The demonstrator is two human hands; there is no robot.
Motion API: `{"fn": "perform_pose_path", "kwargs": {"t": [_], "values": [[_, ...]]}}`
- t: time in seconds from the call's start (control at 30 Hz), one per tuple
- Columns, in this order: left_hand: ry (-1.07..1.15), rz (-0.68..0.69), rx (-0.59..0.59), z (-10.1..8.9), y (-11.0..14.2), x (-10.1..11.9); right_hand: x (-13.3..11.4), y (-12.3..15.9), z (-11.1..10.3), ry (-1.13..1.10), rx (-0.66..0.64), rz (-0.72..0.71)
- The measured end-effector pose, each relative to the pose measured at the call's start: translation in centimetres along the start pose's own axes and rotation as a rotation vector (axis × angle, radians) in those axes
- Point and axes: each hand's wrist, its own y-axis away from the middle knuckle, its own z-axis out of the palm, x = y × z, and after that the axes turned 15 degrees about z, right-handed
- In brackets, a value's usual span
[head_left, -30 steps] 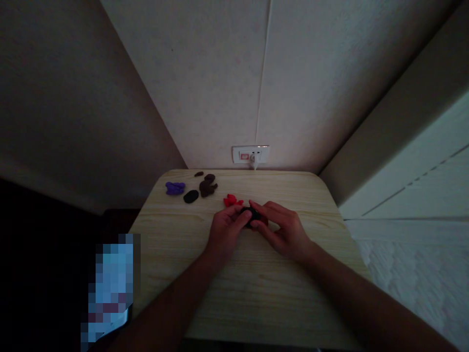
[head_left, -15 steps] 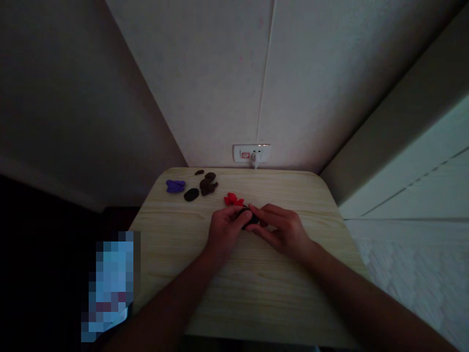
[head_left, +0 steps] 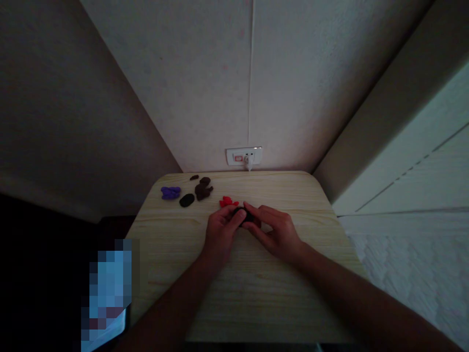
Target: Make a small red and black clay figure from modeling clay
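Note:
A black, flattened lump of modelling clay (head_left: 242,216) sits between my two hands, just above the wooden tabletop. My left hand (head_left: 220,231) grips its left side, thumb on top. On the other side, my right hand (head_left: 277,230) pinches its edge between thumb and fingers, which hide part of the lump. Right behind my left fingertips lies a red clay piece (head_left: 227,201) with several lobes. Farther left are a black oval clay disc (head_left: 186,200), a brown clay lump (head_left: 202,191) with a smaller brown lump beside it, and a purple clay piece (head_left: 170,192).
The light wooden table (head_left: 234,303) stands against a papered wall. A wall socket (head_left: 244,156) with a white plug is just above its back edge. A lit screen (head_left: 110,288), pixelated, is at the lower left. A pale cabinet (head_left: 414,161) stands to the right.
The camera view has turned slightly, so the scene sits a little farther left. Both hands keep hold of the black clay, with small finger shifts; the other pieces stay in place.

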Motion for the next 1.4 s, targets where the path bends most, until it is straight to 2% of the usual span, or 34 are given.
{"fn": "perform_pose_path", "kwargs": {"t": [0.13, 0.43, 0.67, 1.1, 1.27, 1.4], "values": [[0.008, -0.013, 0.020, 0.3, 0.0, 0.2, -0.2, -0.1, -0.2, -0.027, 0.071, 0.013], [0.041, -0.044, -0.074, 0.3, 0.1, 0.5, -1.0, -0.2, -0.5, -0.173, 0.017, 0.038], [-0.019, 0.007, -0.124, -0.4, 0.1, 0.2, -0.9, -0.1, -0.2, -0.164, 0.006, 0.057], [-0.077, 0.000, -0.112, -0.4, 0.2, -0.1, -1.1, -0.3, -0.3, -0.169, -0.056, 0.130], [-0.054, -0.038, -0.152, -0.3, 0.2, -0.3, -0.8, -0.2, -0.2, -0.154, -0.006, 0.127], [0.046, -0.085, -0.071, 0.3, 0.1, -0.1, -0.5, -0.1, 0.0, -0.130, 0.066, 0.129]]}}
